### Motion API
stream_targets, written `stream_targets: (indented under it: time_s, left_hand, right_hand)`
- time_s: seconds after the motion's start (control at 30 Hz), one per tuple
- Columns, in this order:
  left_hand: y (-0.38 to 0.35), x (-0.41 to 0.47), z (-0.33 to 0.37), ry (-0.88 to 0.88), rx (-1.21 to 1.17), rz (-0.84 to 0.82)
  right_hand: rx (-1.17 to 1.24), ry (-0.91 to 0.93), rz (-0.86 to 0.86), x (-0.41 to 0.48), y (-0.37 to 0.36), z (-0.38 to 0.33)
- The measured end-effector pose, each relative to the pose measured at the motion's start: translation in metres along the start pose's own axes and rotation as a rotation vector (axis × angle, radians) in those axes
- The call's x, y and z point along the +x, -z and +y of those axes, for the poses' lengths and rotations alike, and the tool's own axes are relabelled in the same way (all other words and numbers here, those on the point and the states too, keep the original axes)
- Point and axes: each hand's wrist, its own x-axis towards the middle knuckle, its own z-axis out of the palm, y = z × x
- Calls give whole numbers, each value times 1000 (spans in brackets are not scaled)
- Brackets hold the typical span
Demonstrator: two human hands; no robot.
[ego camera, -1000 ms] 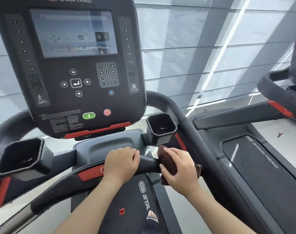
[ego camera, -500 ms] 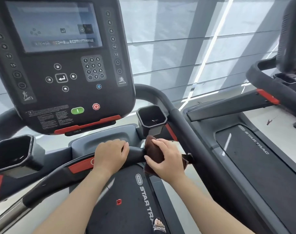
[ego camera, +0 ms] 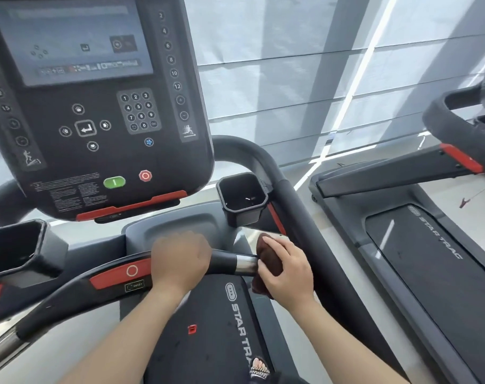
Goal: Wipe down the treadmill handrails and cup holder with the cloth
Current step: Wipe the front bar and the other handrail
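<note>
A dark brown cloth is wrapped around the right end of the front crossbar handrail, where a bare metal band shows. My right hand is closed on the cloth. My left hand grips the black part of the same bar, just left of the metal band. The right cup holder sits above and behind the cloth, dark and open-topped. The left cup holder is at the far left. The long right side handrail runs down past my right hand.
The console with screen, keypad, green and red buttons hangs over the bar. The treadmill belt lies below, with a sandalled foot on it. A second treadmill stands to the right. Window blinds fill the background.
My right hand with the cloth has slid a little right along the bar, uncovering the metal band. The view has shifted slightly; my left hand keeps its grip.
</note>
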Motion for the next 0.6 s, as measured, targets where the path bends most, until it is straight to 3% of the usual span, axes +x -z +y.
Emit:
stream_targets:
  time_s: [0.13,0.47,0.6]
  left_hand:
    - [1,1,3,3,30,29]
    - [-6,-1,2,39,58,61]
    - [-8,-1,3,64,70,68]
  right_hand:
    - [11,116,-81,2,-14,-24]
    - [44,-21,-137,15,12,24]
    - [55,157,-119,14,-10,-8]
